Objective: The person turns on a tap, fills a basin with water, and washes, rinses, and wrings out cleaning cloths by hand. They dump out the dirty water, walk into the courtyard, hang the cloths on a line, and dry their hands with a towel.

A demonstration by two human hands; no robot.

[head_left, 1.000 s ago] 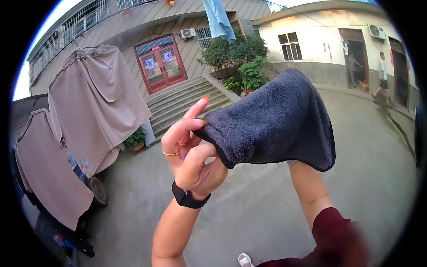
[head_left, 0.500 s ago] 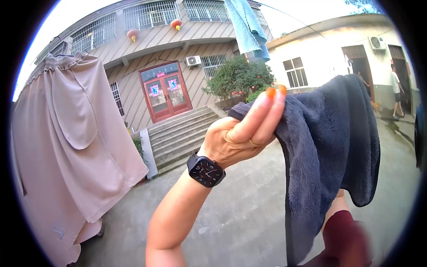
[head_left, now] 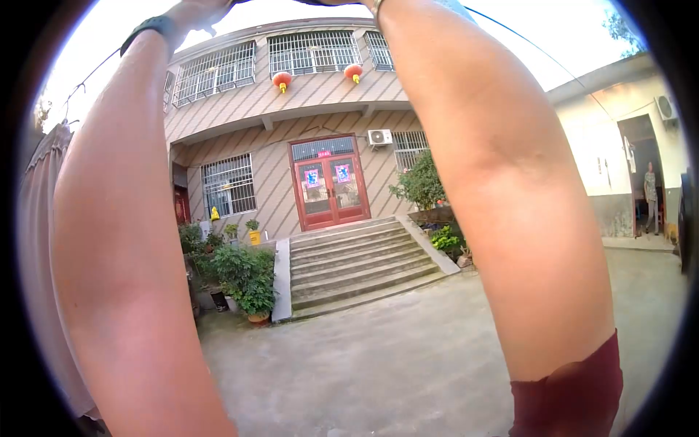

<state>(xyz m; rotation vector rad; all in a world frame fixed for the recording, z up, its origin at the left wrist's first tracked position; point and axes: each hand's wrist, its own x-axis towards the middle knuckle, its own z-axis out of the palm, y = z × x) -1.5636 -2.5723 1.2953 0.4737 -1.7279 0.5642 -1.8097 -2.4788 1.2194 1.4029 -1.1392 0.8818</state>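
Observation:
Both my arms are raised toward the top edge of the view. My left hand [head_left: 198, 13], with a dark watch band [head_left: 151, 30] on its wrist, is partly cut off by the frame. A thin dark strip of the grey towel [head_left: 280, 1] shows along the top edge beside it; the rest of the towel is out of sight. My right hand [head_left: 348, 2] is nearly all beyond the frame, so its fingers cannot be made out. Near its wrist is a light band. Beige trousers [head_left: 42, 197] hang at the far left, behind my left forearm.
A clothesline [head_left: 520, 44] crosses the upper right. Ahead, steps [head_left: 357, 266] rise to a red double door [head_left: 331, 182]. Potted plants [head_left: 247, 277] stand left of the steps, a bush [head_left: 422, 183] to the right. A person [head_left: 650, 197] stands in a doorway at the right.
My left hand has gone up to the top edge with the towel, which has mostly left the view. My right arm has risen too. The view has swung right to left across the yard.

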